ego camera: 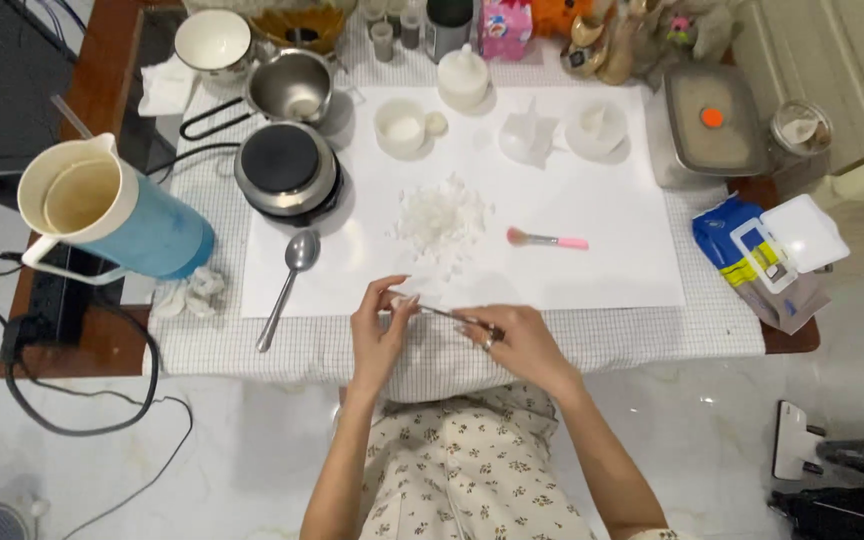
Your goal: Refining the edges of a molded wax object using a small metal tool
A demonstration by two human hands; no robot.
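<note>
Left hand: my left hand [380, 335] was at the near edge of the counter [652, 325], thumb and fingers pinched on a small white piece [402, 301].
Right hand: my right hand [518, 340] was closed around the handle of a thin metal tool [452, 316], whose tip reached to the white piece in my left hand.
Where the piece was: just above the near edge of the white sheet [612, 240], between my two hands.
White flakes: a loose pile of white flakes [442, 222] lay on the sheet just beyond my hands.
Brush: a small pink-handled brush [548, 239] lay to the right of the flakes.
Spoon: a metal spoon [290, 285] lay at the sheet's left edge, bowl pointing away from me.
Hot plate: a round electric hot plate [287, 168] sat beyond the spoon, with a small steel pot [290, 87] behind it.
Jug: a blue jug with a white rim [107, 212] stood at the far left.
Far right: a blue wipes packet [767, 255] lay with its lid open.
</note>
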